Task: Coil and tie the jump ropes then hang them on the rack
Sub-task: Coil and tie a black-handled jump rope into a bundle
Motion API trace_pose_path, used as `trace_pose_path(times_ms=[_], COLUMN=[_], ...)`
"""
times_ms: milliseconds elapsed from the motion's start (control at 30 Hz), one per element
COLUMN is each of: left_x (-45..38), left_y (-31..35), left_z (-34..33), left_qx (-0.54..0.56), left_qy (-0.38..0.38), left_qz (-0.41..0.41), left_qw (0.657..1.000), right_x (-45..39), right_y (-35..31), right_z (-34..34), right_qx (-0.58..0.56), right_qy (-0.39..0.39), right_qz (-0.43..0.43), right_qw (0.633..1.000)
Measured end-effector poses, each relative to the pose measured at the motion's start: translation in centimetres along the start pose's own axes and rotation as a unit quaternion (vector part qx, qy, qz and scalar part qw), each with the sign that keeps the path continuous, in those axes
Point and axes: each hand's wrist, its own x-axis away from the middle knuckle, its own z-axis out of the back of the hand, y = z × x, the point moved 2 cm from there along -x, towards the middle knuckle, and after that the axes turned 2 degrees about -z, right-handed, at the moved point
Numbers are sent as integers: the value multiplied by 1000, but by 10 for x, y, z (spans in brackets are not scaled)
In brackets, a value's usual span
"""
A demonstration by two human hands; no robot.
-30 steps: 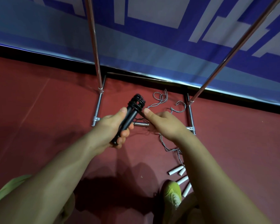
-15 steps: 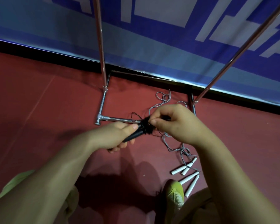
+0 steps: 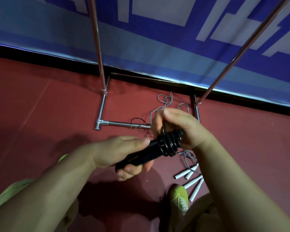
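Black rope handles (image 3: pixel 146 153): sitting at frame centre, tilted, top end pointing to 2 o'clock; black cord coils (image 3: pixel 170 144) wrapping that top end.
Left hand (image 3: pixel 122 153): gripping lower part of handles, fingers curled under, thumb lying along top.
Right hand (image 3: pixel 177 128): at 2 o'clock of left hand, fingers curled over the coils, pinching cord.
Grey rope (image 3: pixel 166 101): lying loose on red floor (image 3: pixel 40 114) at 12 o'clock of hands.
White handles (image 3: pixel 191 178): lying at 5 o'clock, beside a green shoe (image 3: pixel 178 196).
Rack (image 3: pixel 122 124): chrome base bar behind hands, posts rising at 11 and 1 o'clock.
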Motion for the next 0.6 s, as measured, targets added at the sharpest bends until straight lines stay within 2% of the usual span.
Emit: trace_pose_path(times_ms=[133,233,367,600], left_x=[-2,-7,-7,-8], left_y=[6,10,16,8], left_z=[4,9,13,24], left_qx=[102,130,146,31], left_qy=[49,138,236,390], left_qz=[-46,-37,-54,-58], left_qw=[993,981,959,919], right_x=[-9,-13,-22,-18], right_y=[1,6,21,23], right_z=[-1,-2,-4,-4], right_qx=[-106,-57,56,166], right_qy=[39,98,174,235], right_qz=[36,50,-14,-109], right_qw=[993,992,983,951])
